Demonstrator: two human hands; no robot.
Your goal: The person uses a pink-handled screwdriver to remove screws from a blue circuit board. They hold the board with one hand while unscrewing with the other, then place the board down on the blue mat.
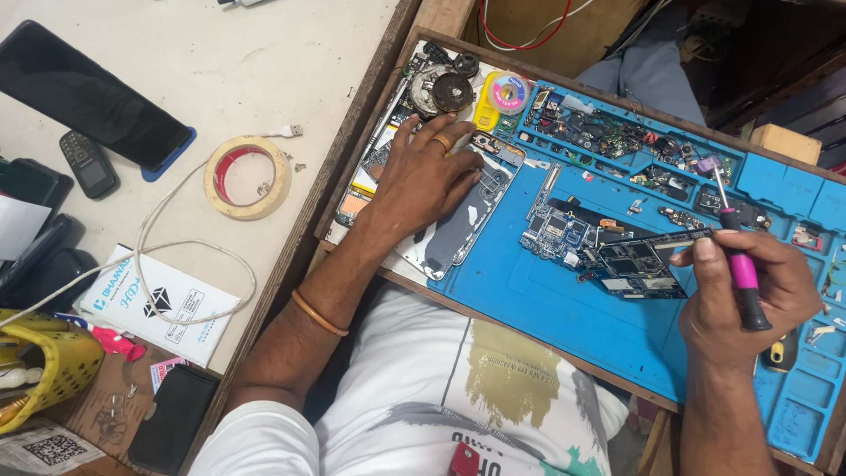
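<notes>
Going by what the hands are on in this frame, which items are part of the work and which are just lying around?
In use:
right hand holding pink-handled screwdriver
circuit board, touched by the right fingers
left hand resting on opened phone body
blue repair mat

Lying about:
tape roll
white cable
black phone
small keypad phone
yellow basket

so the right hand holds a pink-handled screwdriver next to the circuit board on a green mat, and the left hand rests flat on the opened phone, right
Not quite: the mat is blue, not green, as the head view shows. The rest holds: the right hand grips the pink-handled screwdriver beside the circuit board, and the left hand rests flat on the opened phone.
</notes>
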